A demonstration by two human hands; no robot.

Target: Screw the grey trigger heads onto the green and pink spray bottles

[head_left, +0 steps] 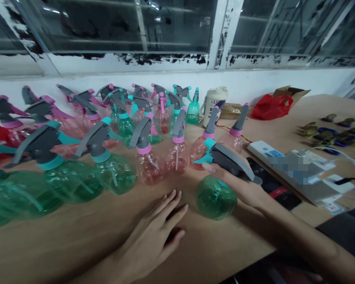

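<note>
One head-worn camera gives the view, looking forward and down over the bench (85, 248) from the side nearer the person than the white cup (213, 108). The forearms (301, 232) run in from the lower edge, so the lens sits above and behind the fingers (171, 205), which are much closer to it than the cup. It takes in a wide span left and right of the cup, up to the windows (130, 27) beyond and above it.

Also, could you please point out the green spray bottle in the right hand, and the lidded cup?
Held green spray bottle (215, 200): head view, on its round body.
Lidded cup (211, 108): head view, on its printed side.
</note>
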